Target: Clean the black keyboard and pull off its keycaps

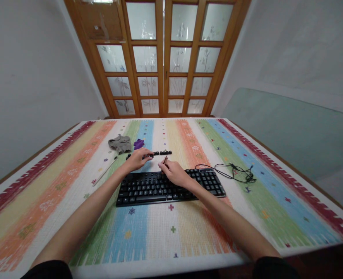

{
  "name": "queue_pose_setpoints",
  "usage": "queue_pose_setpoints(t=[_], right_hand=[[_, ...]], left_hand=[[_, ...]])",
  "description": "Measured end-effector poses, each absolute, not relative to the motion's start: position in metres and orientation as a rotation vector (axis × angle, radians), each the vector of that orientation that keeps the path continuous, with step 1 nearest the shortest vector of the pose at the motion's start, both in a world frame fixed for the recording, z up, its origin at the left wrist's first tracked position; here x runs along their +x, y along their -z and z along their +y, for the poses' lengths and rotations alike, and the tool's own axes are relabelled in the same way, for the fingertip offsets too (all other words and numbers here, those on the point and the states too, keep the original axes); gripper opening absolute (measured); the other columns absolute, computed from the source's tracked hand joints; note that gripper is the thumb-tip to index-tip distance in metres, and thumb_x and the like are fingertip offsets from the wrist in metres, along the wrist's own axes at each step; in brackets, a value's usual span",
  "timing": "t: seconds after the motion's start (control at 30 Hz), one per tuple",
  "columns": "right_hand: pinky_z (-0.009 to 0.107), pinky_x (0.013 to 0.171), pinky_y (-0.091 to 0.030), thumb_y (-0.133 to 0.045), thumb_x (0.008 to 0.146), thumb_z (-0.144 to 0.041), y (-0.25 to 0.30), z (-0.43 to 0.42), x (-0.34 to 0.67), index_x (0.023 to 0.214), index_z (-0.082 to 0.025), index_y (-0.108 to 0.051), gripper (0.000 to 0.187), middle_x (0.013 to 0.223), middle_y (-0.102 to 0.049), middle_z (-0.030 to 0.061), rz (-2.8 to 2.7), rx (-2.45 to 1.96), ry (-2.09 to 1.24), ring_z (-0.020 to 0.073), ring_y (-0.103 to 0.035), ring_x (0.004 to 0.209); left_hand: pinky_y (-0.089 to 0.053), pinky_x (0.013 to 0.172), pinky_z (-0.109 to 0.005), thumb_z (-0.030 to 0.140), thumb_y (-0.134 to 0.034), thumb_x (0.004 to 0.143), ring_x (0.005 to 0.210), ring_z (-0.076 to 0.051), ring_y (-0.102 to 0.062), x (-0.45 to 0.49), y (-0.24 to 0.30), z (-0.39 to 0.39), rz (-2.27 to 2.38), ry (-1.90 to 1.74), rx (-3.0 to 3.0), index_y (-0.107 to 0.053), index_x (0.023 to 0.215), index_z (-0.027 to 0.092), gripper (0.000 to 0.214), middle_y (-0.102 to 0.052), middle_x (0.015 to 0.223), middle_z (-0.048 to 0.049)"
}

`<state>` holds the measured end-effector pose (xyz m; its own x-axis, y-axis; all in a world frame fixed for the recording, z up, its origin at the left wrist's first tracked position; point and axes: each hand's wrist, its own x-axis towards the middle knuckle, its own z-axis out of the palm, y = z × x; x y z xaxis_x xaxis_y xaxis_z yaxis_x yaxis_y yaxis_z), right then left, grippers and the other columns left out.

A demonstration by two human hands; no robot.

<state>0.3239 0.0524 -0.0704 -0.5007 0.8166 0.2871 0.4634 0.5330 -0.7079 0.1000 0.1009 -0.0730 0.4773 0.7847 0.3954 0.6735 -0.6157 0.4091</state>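
A black keyboard (pixel 151 188) lies across the tablecloth in front of me, its top row of keys missing from the back edge. Behind it runs a line of loose black keycaps (pixel 165 152). My left hand (pixel 138 159) is at this line, thumb and index finger closed around a black keycap (pixel 147 156); its far side is hidden by the fingers. Over the keyboard's back edge, my right hand (pixel 174 173) pinches a small, thin brown tool (pixel 165 159) pointing up and away; its exact kind is too small to make out.
A crumpled grey cloth (pixel 119 144) and a purple cloth-like piece (pixel 138 143) lie at the back left. A thin stick with a dark tip (pixel 105 171) rests left of the keyboard. The coiled black cable (pixel 238 172) lies to the right. The striped tablecloth (pixel 160 232) covers the table.
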Motion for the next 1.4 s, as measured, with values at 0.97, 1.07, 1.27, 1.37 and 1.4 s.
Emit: queue_pose_setpoints(t=[0.97, 1.07, 1.27, 1.37, 1.4], right_hand=[[0.027, 0.068, -0.039, -0.042, 0.1, -0.037, 0.071, 0.07, 0.301, 0.085, -0.015, -0.066, 0.036, 0.068, -0.066, 0.0057, -2.267, -1.188, -0.714, 0.018, -0.061, 0.069], [0.026, 0.068, -0.04, -0.04, 0.101, -0.037, 0.074, 0.075, 0.301, 0.08, -0.014, -0.066, 0.041, 0.058, -0.062, 0.0024, -2.188, -1.248, -0.841, 0.0159, -0.06, 0.064], [0.024, 0.066, -0.04, -0.04, 0.101, -0.04, 0.076, 0.079, 0.307, 0.078, -0.014, -0.064, 0.042, 0.055, -0.06, -0.0002, -2.078, -1.234, -0.931, 0.0138, -0.06, 0.061], [0.024, 0.065, -0.04, -0.04, 0.1, -0.043, 0.073, 0.078, 0.311, 0.079, -0.014, -0.063, 0.043, 0.058, -0.062, 0.0008, -2.012, -1.222, -0.961, 0.014, -0.061, 0.061], [0.024, 0.065, -0.041, -0.039, 0.1, -0.042, 0.072, 0.078, 0.312, 0.079, -0.014, -0.063, 0.042, 0.058, -0.062, 0.0009, -1.997, -1.217, -0.969, 0.0138, -0.061, 0.061]], left_hand=[[-0.042, 0.086, -0.039, 0.017, -0.056, 0.086, 0.092, -0.024, -0.049, 0.098, 0.117, 0.134, 1.423, -0.55, 2.794, -0.067, 0.091, 0.018, 0.013, -0.059, 0.091, -0.008], [-0.043, 0.086, -0.039, 0.018, -0.057, 0.085, 0.093, -0.023, -0.048, 0.097, 0.117, 0.133, 1.423, -0.598, 2.795, -0.068, 0.091, 0.019, 0.012, -0.057, 0.095, -0.008], [-0.044, 0.087, -0.042, 0.019, -0.06, 0.083, 0.094, -0.024, -0.046, 0.097, 0.116, 0.133, 1.411, -0.662, 2.77, -0.068, 0.089, 0.019, 0.01, -0.054, 0.098, -0.0085], [-0.044, 0.087, -0.042, 0.018, -0.06, 0.083, 0.094, -0.024, -0.046, 0.097, 0.115, 0.133, 1.419, -0.659, 2.775, -0.068, 0.089, 0.018, 0.009, -0.054, 0.099, -0.0088], [-0.044, 0.087, -0.041, 0.018, -0.06, 0.083, 0.094, -0.024, -0.046, 0.097, 0.114, 0.133, 1.425, -0.649, 2.784, -0.068, 0.089, 0.018, 0.01, -0.054, 0.099, -0.0087]])
